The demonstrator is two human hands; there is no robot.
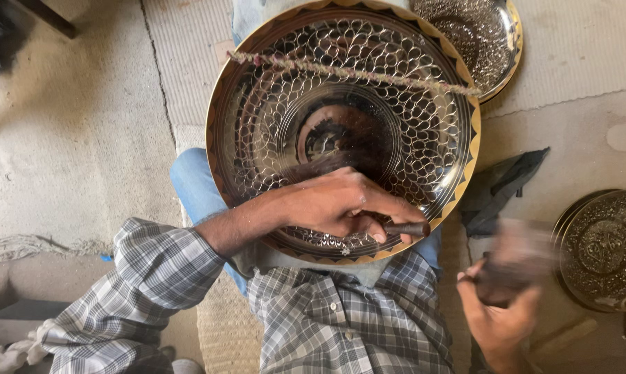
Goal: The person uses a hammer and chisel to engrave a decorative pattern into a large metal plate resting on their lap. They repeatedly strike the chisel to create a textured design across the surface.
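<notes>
A large round engraved metal plate (271,104) with a scale pattern and a gold zigzag rim rests on my lap. My left hand (334,202) lies on its lower part and grips a short dark chisel (408,228) whose tip meets the rim at the lower right. My right hand (503,294) is off the plate to the right, holding a dark blurred hammer (517,257) in motion. A frayed cord (354,72) stretches across the plate's upper part.
A second engraved plate (489,34) peeks out behind at top right. More engraved plates (604,249) lie on the floor at right. A dark cloth (500,187) sits beside the big plate. Woven matting (77,125) covers the floor at left.
</notes>
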